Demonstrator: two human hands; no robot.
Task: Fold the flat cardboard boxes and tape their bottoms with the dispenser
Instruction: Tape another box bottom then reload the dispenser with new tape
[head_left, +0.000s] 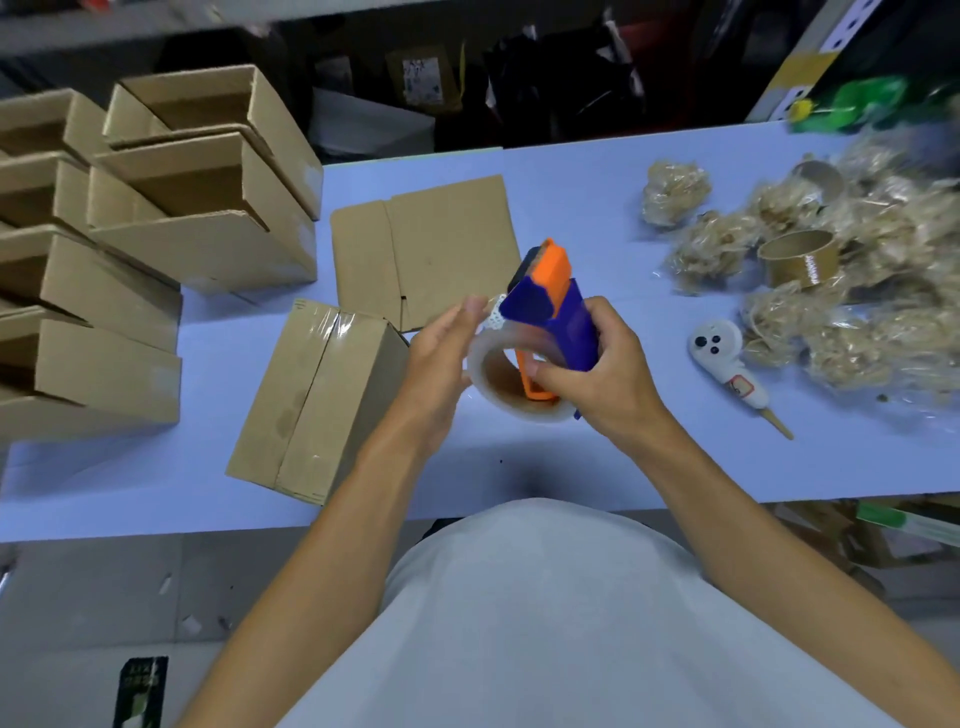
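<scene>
A blue and orange tape dispenser (550, 306) is being gripped by the right hand (597, 374), held between both hands. The left hand (441, 364), fingers straight, is touching its clear roll. Freeing the tape end first would help. A taped box (317, 400) is lying beside the left hand.

Dispenser (553, 306) blue and orange; tape roll (511, 382) clear; boxes (317, 400) brown; table (597, 197) pale blue.

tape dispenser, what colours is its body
Blue and orange: the dispenser has a blue frame and orange parts, seen in the head view, held by the right hand.
</scene>
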